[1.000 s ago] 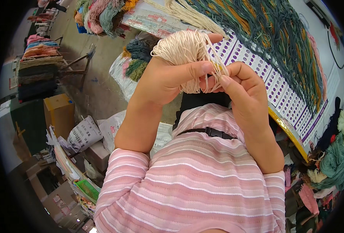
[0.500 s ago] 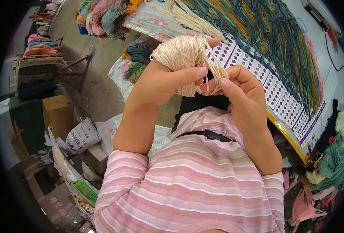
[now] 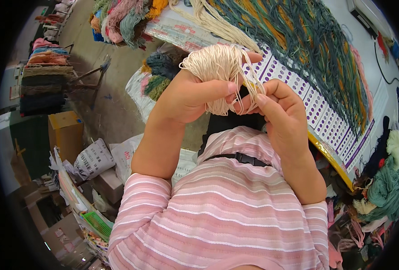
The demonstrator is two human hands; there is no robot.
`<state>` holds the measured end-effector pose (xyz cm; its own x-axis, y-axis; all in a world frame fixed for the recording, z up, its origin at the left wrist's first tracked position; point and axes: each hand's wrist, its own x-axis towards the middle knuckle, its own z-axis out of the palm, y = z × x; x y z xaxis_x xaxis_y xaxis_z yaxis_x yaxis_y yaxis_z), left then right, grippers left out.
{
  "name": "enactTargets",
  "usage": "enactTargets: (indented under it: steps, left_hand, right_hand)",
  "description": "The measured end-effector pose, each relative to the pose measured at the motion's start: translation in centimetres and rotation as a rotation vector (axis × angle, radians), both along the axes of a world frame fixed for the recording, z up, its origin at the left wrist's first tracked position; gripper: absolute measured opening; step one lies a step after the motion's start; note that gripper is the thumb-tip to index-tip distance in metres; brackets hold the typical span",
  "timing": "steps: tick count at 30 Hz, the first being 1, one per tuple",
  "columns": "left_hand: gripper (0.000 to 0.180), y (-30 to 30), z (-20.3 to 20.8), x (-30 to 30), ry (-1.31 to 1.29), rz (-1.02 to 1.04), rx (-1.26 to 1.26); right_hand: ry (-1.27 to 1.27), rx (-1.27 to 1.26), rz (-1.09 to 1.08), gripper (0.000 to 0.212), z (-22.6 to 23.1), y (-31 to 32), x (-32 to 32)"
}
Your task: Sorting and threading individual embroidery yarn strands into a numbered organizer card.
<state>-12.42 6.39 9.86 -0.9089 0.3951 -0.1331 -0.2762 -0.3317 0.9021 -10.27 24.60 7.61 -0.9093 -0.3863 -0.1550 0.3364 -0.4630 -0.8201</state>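
Observation:
A thick bundle of cream yarn [image 3: 215, 63] is wrapped around my left hand [image 3: 192, 96], whose thumb presses on the strands from the near side. One fingertip of that hand pokes out past the yarn on the right. My right hand [image 3: 278, 105] pinches several loose loops of the same yarn between thumb and fingers, just right of the bundle. The fingers behind the yarn are partly hidden. Both hands are held above my lap, in front of the table's near edge.
Long green and ochre yarn strands [image 3: 298, 49] and cream strands [image 3: 217, 22] lie on the table, beside a white sheet with purple dots [image 3: 318, 105]. Coloured yarn hanks [image 3: 127, 20] sit at the far left. Cardboard box [image 3: 65, 135] and white sacks [image 3: 95, 158] stand at left; teal yarn [image 3: 386, 189] hangs right.
The bundle and my left hand have shifted slightly right and down. My right hand keeps its pinch on the loops, almost in place.

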Motion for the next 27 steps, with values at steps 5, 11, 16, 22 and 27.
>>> enactTargets:
  steps: [5,11,16,22,27]
  left_hand:
    - [0.055,0.1,0.0,-0.7,0.035,-0.01,-0.028]
    - [0.059,0.4,1.5,-0.7,-0.001,-0.032,0.083]
    - [0.061,0.4,0.5,-0.2,-0.099,-0.069,0.074]
    - [0.061,0.8,0.7,0.6,-0.055,-0.068,0.054]
    - [0.057,1.4,1.2,0.4,-0.076,-0.043,0.133]
  right_hand:
    - [-0.044,-0.096,0.032,0.007,-0.1,0.1,-0.6]
    - [0.011,-0.039,0.047,0.007,0.7,0.4,-0.7]
    - [-0.039,0.012,0.065,0.01,1.2,0.0,-0.4]
    - [-0.026,0.005,0.05,0.012,1.0,0.0,0.1]
    - [-0.004,-0.004,0.058,0.011,0.8,0.2,-0.4]
